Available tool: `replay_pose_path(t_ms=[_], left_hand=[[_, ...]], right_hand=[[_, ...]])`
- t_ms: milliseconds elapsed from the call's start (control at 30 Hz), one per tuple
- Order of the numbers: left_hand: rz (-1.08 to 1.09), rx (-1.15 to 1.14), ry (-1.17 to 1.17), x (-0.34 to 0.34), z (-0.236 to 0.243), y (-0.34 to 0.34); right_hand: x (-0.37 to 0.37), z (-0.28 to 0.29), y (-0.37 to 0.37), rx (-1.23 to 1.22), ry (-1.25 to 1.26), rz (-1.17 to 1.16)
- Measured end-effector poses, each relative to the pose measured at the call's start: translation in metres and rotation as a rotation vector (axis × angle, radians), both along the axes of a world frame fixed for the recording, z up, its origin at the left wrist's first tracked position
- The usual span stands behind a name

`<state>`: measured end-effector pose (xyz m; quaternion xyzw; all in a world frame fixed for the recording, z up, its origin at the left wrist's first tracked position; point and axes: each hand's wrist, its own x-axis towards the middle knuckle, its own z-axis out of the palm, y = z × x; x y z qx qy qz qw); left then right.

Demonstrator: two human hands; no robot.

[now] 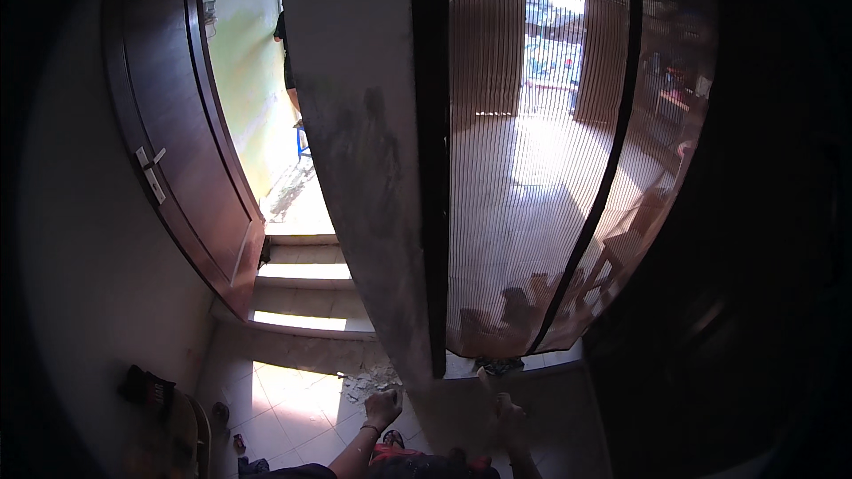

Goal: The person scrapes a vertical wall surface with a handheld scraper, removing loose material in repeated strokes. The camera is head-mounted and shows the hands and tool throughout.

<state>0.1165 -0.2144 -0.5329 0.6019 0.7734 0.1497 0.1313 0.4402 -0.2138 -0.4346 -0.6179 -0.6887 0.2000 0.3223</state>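
My left hand (383,408) is low in the middle with its fingers curled; what it holds, if anything, is hidden. My right hand (508,415), dim in shadow, is closed on a slim pale object (485,380) that points up toward the foot of a pleated screen curtain (506,266). Between the two door openings stands a grey, smudged wall (359,168). Pale flakes (368,383) lie on the tiles at its foot, near my left hand. A dark crumpled thing (497,364) lies on the curtain's threshold.
An open brown door (173,124) at left reveals sunlit steps (302,270) and part of a dark-clothed person (288,71) behind the wall. A wooden piece of furniture (191,430) and footwear (222,412) are at lower left. A room with furniture shows through the curtain.
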Motion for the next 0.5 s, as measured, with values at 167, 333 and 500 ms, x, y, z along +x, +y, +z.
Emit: replay_pose_path(t_ms=[167, 333, 500], left_hand=[[0.048, 0.129, -0.090, 0.005, 0.010, -0.001], [0.045, 0.176, -0.164, 0.031, 0.033, 0.008], [-0.064, 0.335, -0.243, 0.055, 0.051, 0.024]], right_hand=[[0.007, 0.028, 0.021, 0.185, -0.075, 0.009], [-0.005, 0.035, 0.028, 0.264, 0.018, -0.062], [-0.010, 0.016, 0.025, 0.077, -0.001, 0.028]])
